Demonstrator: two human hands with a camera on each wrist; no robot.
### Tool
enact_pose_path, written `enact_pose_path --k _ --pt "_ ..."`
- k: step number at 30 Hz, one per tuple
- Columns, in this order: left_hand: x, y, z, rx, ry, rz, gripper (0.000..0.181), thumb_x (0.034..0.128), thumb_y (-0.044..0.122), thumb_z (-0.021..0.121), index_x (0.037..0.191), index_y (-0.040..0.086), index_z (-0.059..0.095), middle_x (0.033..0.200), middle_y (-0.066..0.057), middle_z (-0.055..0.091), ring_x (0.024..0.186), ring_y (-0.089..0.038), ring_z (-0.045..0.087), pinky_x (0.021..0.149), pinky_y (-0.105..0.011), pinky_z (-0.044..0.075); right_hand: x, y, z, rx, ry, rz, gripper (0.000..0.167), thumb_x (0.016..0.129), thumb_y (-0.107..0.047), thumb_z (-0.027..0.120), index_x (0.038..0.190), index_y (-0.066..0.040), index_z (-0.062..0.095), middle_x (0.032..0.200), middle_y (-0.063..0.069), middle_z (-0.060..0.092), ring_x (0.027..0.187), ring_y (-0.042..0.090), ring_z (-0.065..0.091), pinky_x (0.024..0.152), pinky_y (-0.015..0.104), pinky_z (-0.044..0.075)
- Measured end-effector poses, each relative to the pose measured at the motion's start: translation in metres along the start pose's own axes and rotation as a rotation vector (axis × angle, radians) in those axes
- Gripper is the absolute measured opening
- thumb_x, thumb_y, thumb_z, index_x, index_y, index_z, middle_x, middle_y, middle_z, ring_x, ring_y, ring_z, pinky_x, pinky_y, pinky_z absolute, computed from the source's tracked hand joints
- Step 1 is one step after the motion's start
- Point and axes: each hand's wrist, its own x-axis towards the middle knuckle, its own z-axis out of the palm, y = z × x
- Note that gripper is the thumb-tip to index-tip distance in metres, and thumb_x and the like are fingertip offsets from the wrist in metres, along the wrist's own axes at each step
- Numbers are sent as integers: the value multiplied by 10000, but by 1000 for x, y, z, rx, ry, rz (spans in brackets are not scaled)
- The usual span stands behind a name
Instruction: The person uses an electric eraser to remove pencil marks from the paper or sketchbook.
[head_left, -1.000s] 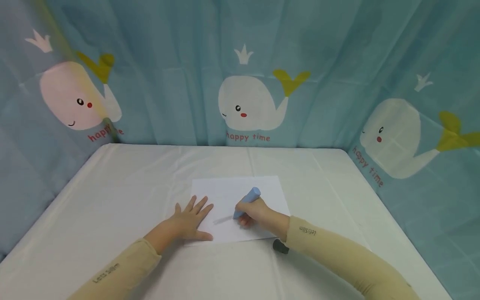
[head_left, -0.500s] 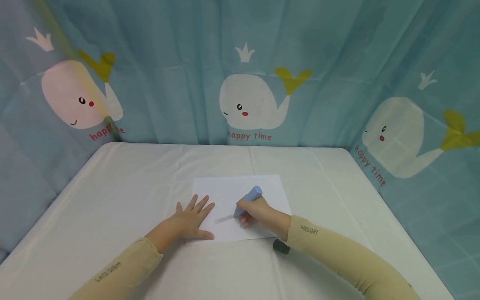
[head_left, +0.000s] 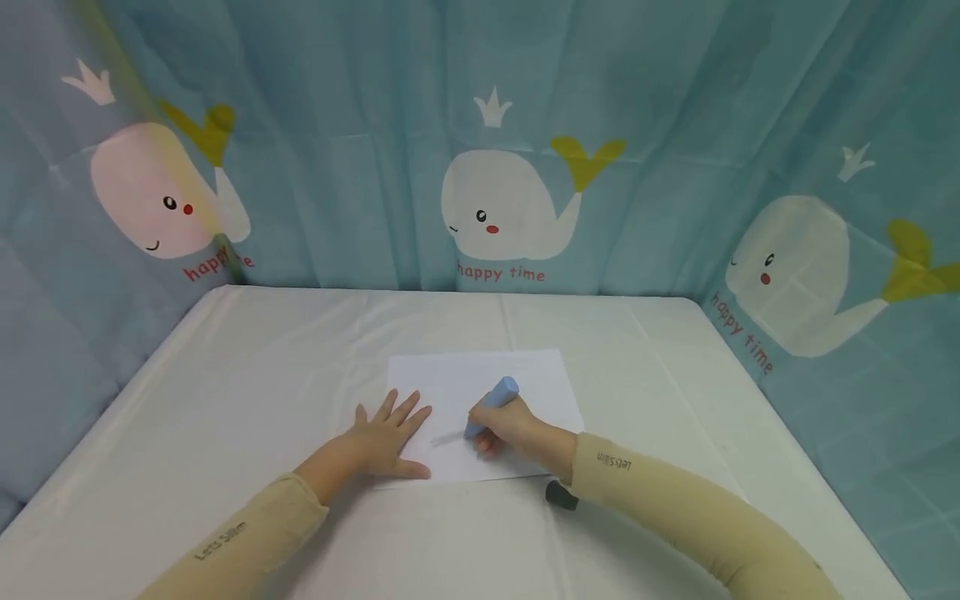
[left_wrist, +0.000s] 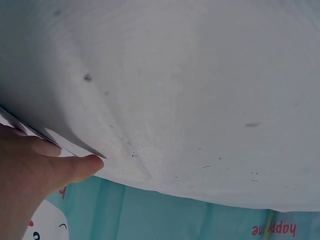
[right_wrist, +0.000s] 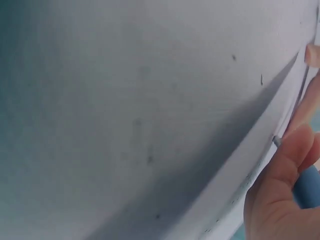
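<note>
A white sheet of paper (head_left: 517, 367) lies on the white-covered table. My left hand (head_left: 378, 442) rests with spread fingers on its left part; in the left wrist view that hand (left_wrist: 45, 170) shows at the left edge. Pinched in my right hand (head_left: 510, 429) is a thick light-blue marker (head_left: 501, 392), tilted, its lower end at the paper. A faint grey mark (head_left: 447, 438) runs left from that end. The right wrist view shows the right hand (right_wrist: 285, 195) around the blue barrel (right_wrist: 307, 188).
A small black object (head_left: 561, 495) lies near the paper's lower right edge, beside the right wrist. Light-blue curtains (head_left: 337, 167) with printed whales stand behind and at both sides of the table (head_left: 247, 375).
The right hand and marker have shifted slightly left over the paper. My left hand keeps its place on the sheet. The whole head view has shifted a little.
</note>
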Motion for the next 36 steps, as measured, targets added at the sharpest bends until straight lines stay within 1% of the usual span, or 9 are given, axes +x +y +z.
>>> enact_pose_path --k 2,5,9,14,17,22,28,32,36 --pt "0 0 0 6 -2 -8 992 830 666 595 1536 68 239 1606 -201 70 1433 -491 -6 986 -790 55 1 0 0 9 -4 -4 127 839 -54 607 947 5 574 614 98 613 452 109 558 469 220 503" --pt "0 0 1 12 -2 -8 994 829 667 596 1537 70 236 1607 -196 67 1434 -489 -2 987 -790 60 3 0 -2 14 13 3 128 850 -54 603 955 14 580 598 95 607 445 105 550 459 214 497" --pt "1 0 2 10 2 -2 995 828 663 601 1536 68 235 1608 -194 67 1434 -489 1 987 -790 66 1 1 -4 -29 2 3 170 847 -99 619 947 38 612 574 76 594 436 100 523 449 208 480" --pt "1 0 2 17 7 -3 993 826 664 606 1535 72 244 1608 -190 76 1436 -485 8 988 -790 74 0 4 -6 -57 50 29 232 832 -176 658 928 36 642 549 41 577 420 83 485 433 190 445" --pt "1 0 2 22 9 -6 989 828 662 605 1535 73 244 1609 -188 78 1437 -483 10 990 -788 79 -1 5 -6 -43 65 27 234 831 -165 659 907 57 654 540 34 585 420 76 512 434 185 453" --pt "2 -2 3 26 6 -4 987 830 663 602 1534 70 245 1608 -189 81 1436 -484 11 988 -790 79 -3 5 -5 -19 46 7 205 831 -125 632 871 74 657 535 44 588 428 90 544 439 195 472" --pt "1 -1 2 25 3 -4 984 832 661 601 1534 70 245 1607 -193 79 1436 -485 10 987 -791 76 -4 4 -3 -11 41 -53 95 810 -71 605 834 20 617 524 56 576 415 102 535 425 206 465" --pt "0 1 1 5 -2 -7 982 833 645 615 1533 65 245 1607 -194 77 1435 -487 5 989 -789 66 -6 3 -1 -19 26 -60 31 805 -54 594 810 -28 578 537 58 576 414 105 527 416 207 459" --pt "-1 3 -1 1 -4 -7 979 835 640 616 1533 64 242 1607 -194 75 1435 -486 3 990 -788 63 -6 2 0 -14 14 -62 37 802 -47 591 793 -45 556 539 65 577 415 110 529 413 211 457"
